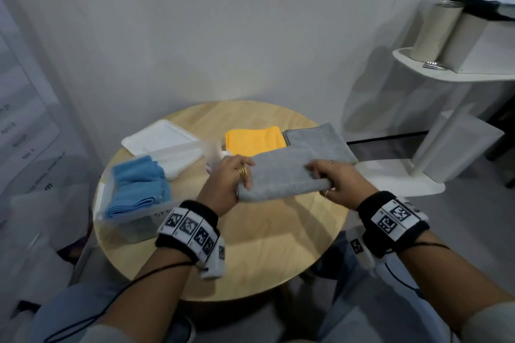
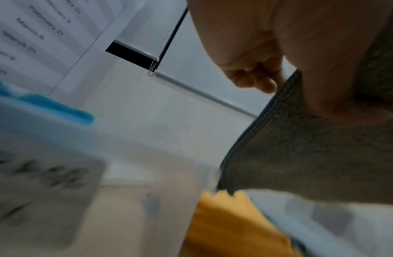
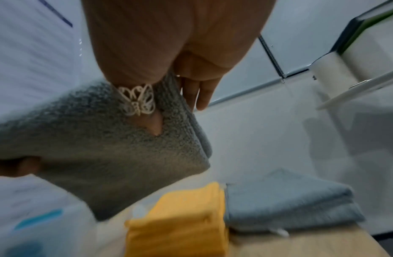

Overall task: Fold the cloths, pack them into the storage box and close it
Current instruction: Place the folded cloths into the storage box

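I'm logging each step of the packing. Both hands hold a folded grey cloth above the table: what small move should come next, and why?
Probably carry the grey cloth leftward to the open box. Left hand and right hand grip its ends, it looks folded, and the box holds only blue cloths.
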### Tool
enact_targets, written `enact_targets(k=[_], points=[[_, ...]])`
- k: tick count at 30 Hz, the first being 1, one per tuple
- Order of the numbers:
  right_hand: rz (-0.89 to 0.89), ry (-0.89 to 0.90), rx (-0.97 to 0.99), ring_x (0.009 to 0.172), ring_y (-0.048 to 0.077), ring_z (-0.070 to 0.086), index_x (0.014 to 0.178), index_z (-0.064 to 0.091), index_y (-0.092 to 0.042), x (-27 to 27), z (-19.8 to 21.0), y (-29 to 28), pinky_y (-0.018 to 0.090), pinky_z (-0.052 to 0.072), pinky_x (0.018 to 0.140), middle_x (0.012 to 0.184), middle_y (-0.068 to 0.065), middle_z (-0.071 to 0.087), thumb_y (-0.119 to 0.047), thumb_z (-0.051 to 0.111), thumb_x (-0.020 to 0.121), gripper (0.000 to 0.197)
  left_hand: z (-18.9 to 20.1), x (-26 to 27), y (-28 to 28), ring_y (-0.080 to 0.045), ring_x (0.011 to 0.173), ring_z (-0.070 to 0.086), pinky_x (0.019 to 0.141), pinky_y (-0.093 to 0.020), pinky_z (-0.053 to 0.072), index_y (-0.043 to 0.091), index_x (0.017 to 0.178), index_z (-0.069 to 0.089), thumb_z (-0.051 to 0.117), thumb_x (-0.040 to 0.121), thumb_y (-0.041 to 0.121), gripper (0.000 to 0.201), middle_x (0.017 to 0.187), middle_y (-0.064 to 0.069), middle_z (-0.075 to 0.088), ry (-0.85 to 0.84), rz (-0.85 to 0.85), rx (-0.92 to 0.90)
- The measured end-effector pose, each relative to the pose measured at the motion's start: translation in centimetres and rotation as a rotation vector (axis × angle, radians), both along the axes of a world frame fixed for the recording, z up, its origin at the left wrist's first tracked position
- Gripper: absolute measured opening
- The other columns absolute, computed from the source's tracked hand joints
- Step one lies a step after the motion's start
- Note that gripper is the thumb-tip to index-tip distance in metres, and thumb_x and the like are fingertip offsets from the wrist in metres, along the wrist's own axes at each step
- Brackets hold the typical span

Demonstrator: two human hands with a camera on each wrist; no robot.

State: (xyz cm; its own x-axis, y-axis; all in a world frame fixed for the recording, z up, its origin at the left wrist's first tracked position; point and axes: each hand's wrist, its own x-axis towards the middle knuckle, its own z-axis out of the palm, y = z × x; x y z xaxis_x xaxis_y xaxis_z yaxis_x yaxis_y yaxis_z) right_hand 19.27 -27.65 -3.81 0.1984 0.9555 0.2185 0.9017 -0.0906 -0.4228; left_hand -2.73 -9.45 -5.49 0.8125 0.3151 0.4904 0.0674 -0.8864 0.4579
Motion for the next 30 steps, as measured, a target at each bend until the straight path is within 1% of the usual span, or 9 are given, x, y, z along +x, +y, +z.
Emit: enact_targets(k=[4, 7, 10, 13, 16, 18, 22, 26, 30], points=[[0.060, 0.038, -0.488, 0.084, 0.026, 0.056, 0.087, 0.048, -0.018, -3.4, -6.0, -2.0, 0.032, 0.042, 0.072, 0.090, 0.004, 0.060, -0.005, 0.058, 0.073, 0.021, -6.8, -3.7, -2.6, -0.013, 0.119, 0.052, 0.097, -0.021, 0.036, 0.008, 0.069, 0.060, 0.054, 0.073, -0.012, 0.021, 0.108, -0.015, 0.065, 0.412, -0.045, -0.323], [0.064, 0.123, -0.673, 0.082, 0.017, 0.049, 0.086, 0.039, -0.025, -5.2, -8.8, -3.1, 0.026, 0.038, 0.070, 0.089, 0.000, 0.053, -0.006, 0.057, 0.078, 0.026, -10.4, -6.3, -4.4, -0.018, 0.117, 0.056, 0.095, -0.023, 0.042, 0.023, 0.074, 0.055, 0.053, 0.076, -0.015, 0.037, 0.112, -0.006, 0.063, 0.612, -0.001, -0.443], [0.001, 0.227, -0.653, 0.085, 0.015, 0.049, 0.078, 0.037, -0.029, -5.1, -8.9, -2.7, 0.024, 0.034, 0.071, 0.091, 0.000, 0.053, -0.008, 0.058, 0.083, 0.030, -10.4, -7.1, -5.0, -0.017, 0.103, 0.056, 0.084, -0.023, 0.041, 0.026, 0.084, 0.052, 0.054, 0.082, -0.007, 0.034, 0.103, -0.002, 0.060, 0.570, 0.141, -0.566], [-0.150, 0.434, -0.599, 0.091, 0.015, 0.054, 0.089, 0.057, -0.018, -4.8, -9.8, -2.6, 0.023, 0.039, 0.072, 0.095, 0.002, 0.059, -0.021, 0.063, 0.088, 0.007, -10.5, -6.8, -4.8, -0.021, 0.098, 0.059, 0.083, -0.030, 0.046, 0.006, 0.107, 0.057, 0.059, 0.090, 0.015, 0.019, 0.104, -0.006, 0.064, 0.554, 0.282, -0.631], [-0.409, 0.605, -0.526, 0.100, 0.023, 0.058, 0.111, 0.060, -0.001, -5.2, -10.5, -1.7, 0.030, 0.047, 0.080, 0.106, 0.013, 0.063, -0.029, 0.056, 0.093, 0.034, -11.0, -5.6, -4.9, -0.029, 0.091, 0.062, 0.079, -0.040, 0.049, 0.003, 0.090, 0.058, 0.047, 0.097, 0.033, 0.033, 0.092, -0.012, 0.065, 0.515, 0.453, -0.645], [-0.494, 0.503, -0.567, 0.113, 0.030, 0.054, 0.119, 0.053, 0.001, -5.5, -10.7, -0.8, 0.032, 0.041, 0.092, 0.120, 0.018, 0.058, -0.033, 0.045, 0.098, 0.041, -10.7, -4.6, -5.1, -0.027, 0.088, 0.060, 0.073, -0.034, 0.044, 0.012, 0.083, 0.051, 0.037, 0.100, 0.037, 0.034, 0.085, -0.005, 0.060, 0.589, 0.529, -0.520], [-0.558, 0.371, -0.590, 0.116, 0.034, 0.052, 0.123, 0.045, 0.001, -6.2, -11.2, 0.4, 0.034, 0.040, 0.092, 0.126, 0.022, 0.054, -0.029, 0.035, 0.101, 0.038, -10.1, -2.9, -5.2, -0.029, 0.094, 0.061, 0.074, -0.031, 0.040, 0.006, 0.105, 0.053, 0.028, 0.102, 0.035, 0.038, 0.099, -0.010, 0.064, 0.658, 0.619, -0.366], [-0.603, 0.359, -0.563, 0.114, 0.035, 0.054, 0.121, 0.042, 0.001, -6.3, -11.7, 1.0, 0.034, 0.042, 0.090, 0.123, 0.023, 0.056, -0.024, 0.038, 0.099, 0.034, -10.7, -1.9, -5.4, -0.028, 0.093, 0.061, 0.075, -0.031, 0.041, 0.008, 0.107, 0.050, 0.025, 0.102, 0.030, 0.033, 0.103, -0.010, 0.065, 0.689, 0.666, -0.379], [-0.610, 0.284, -0.295, 0.108, 0.036, 0.053, 0.113, 0.041, -0.002, -7.0, -11.3, 0.8, 0.037, 0.043, 0.088, 0.121, 0.020, 0.050, -0.017, 0.050, 0.092, 0.026, -10.5, -1.1, -6.5, -0.029, 0.108, 0.053, 0.091, -0.040, 0.043, 0.017, 0.124, 0.040, 0.035, 0.095, 0.016, 0.029, 0.123, -0.004, 0.050, 0.608, 0.768, -0.353]])
